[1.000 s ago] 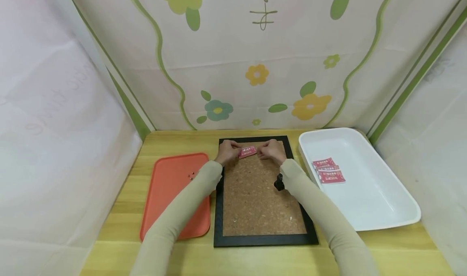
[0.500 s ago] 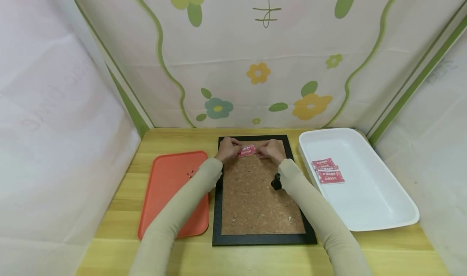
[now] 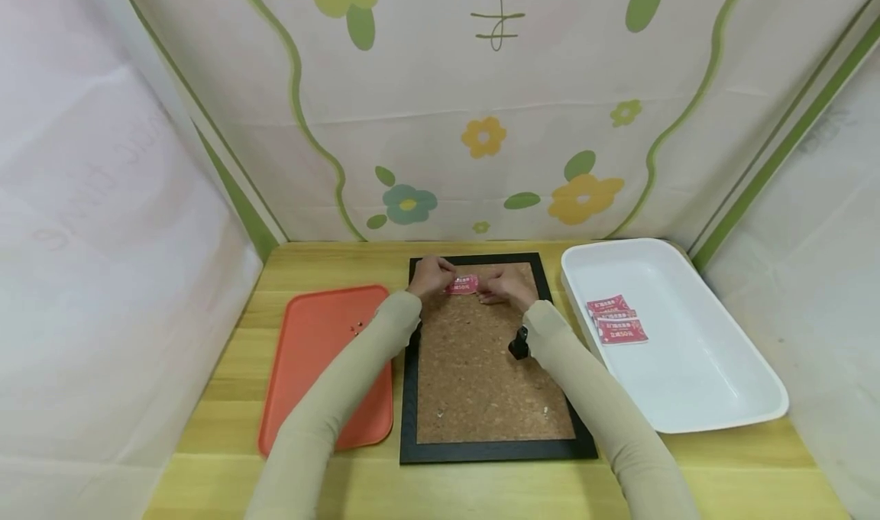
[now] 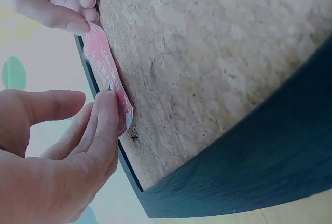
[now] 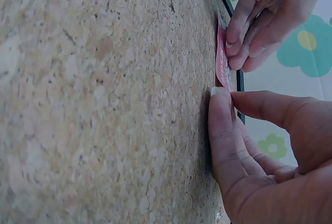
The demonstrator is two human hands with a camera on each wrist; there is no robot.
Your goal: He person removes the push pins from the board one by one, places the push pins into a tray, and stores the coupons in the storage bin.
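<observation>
A pink coupon [image 3: 464,284] with white print lies near the top edge of a black-framed cork board [image 3: 481,367]. My left hand [image 3: 432,277] is at its left part; in the left wrist view, the fingertips [image 4: 107,102] press on the coupon while the thumb stands apart. Something small and shiny shows at those fingertips. My right hand [image 3: 507,285] pinches the coupon's right end between thumb and index finger [image 5: 222,115], seen close up in the right wrist view. The coupon bends slightly between the two hands.
On the left, an orange tray [image 3: 309,352] carries several tiny pins [image 3: 356,329], partly behind the left sleeve. A white basin [image 3: 701,367] on the right holds several more pink coupons [image 3: 621,331]. A printed cloth wall [image 3: 426,153] rises behind the table.
The coupon has turned from a slant to nearly level and sits slightly further left. My left fingers now overlap more of its left part, and the right hand still pinches its right end.
</observation>
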